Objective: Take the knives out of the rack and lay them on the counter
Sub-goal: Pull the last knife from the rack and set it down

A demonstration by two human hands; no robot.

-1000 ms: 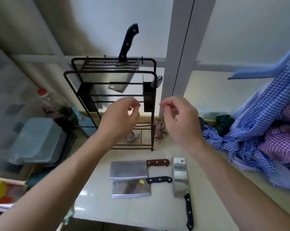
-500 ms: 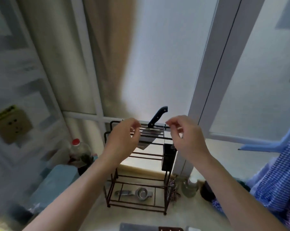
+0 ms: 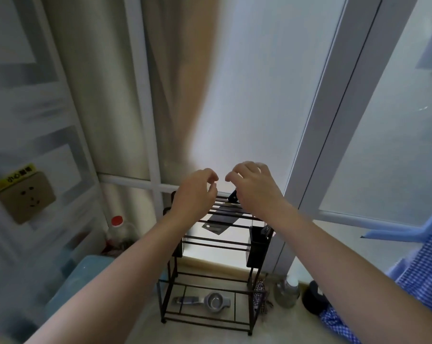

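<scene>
A black wire rack [image 3: 210,244] stands on the counter against the window. One cleaver [image 3: 218,223] hangs in its top slots, blade down; its black handle is mostly hidden behind my right hand [image 3: 255,188]. My left hand [image 3: 196,194] hovers over the left part of the rack's top. Both hands hold nothing, fingers curled and apart, fingertips close to each other above the rack. The knives lying on the counter are out of view.
A metal strainer [image 3: 210,301] lies on the rack's bottom shelf. A black cutlery cup [image 3: 258,247] hangs on its right side. A red-capped bottle [image 3: 117,234] and a blue box [image 3: 78,281] stand left, checked cloth [image 3: 420,281] right, a wall socket [image 3: 26,197] far left.
The view has tilted up, so the knives on the counter left the frame. Both hands rose to the rack's top and moved closer together; the right hand now covers the cleaver's handle.
</scene>
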